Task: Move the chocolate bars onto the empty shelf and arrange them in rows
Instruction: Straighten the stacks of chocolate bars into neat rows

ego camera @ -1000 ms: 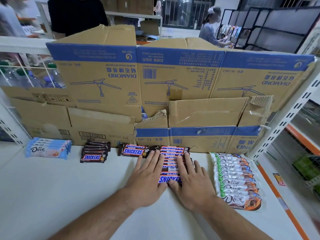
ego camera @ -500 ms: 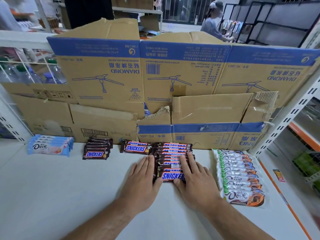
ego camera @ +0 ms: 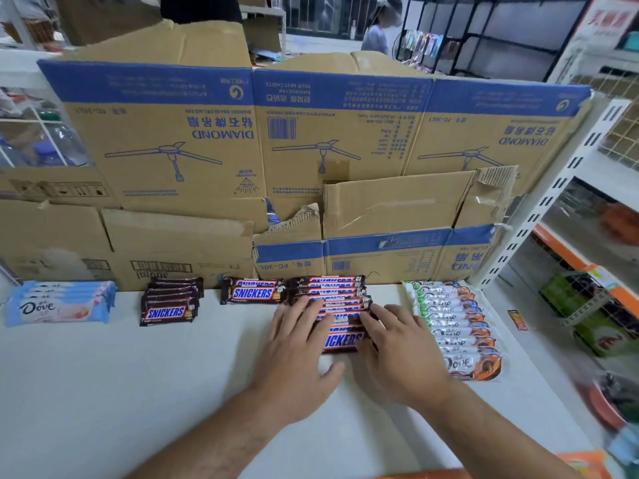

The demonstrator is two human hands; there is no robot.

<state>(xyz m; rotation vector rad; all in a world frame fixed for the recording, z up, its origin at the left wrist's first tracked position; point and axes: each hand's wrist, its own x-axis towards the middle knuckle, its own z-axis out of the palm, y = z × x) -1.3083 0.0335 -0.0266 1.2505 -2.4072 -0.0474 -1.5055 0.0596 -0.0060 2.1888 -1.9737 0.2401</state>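
On my screen the biggest thing is a wall of flat brown and blue cardboard (ego camera: 311, 150) standing up at the back. Below it is the white shelf (ego camera: 103, 392), and all the chocolate bars lie on it along the cardboard. Both hands are in the middle. The left hand (ego camera: 294, 368) lies flat with its fingers straight and close together, touching the left ends of the long Snickers row (ego camera: 328, 288). The right hand (ego camera: 404, 361) is flat too, with its fingers straight and a bit spread, touching the right ends of that same row. Neither hand holds a bar. The row runs from the cardboard toward me, bar behind bar. I cannot count them well, because the hands cover some. Just to the right is a long row of orange Dove bars (ego camera: 456, 326). Far to the left is a stack of blue Dove bars (ego camera: 58, 304). Next to it is a stack of short Snickers bars (ego camera: 169, 302). Smallest is a little Snickers pile (ego camera: 252, 292), touching the long row's left side.
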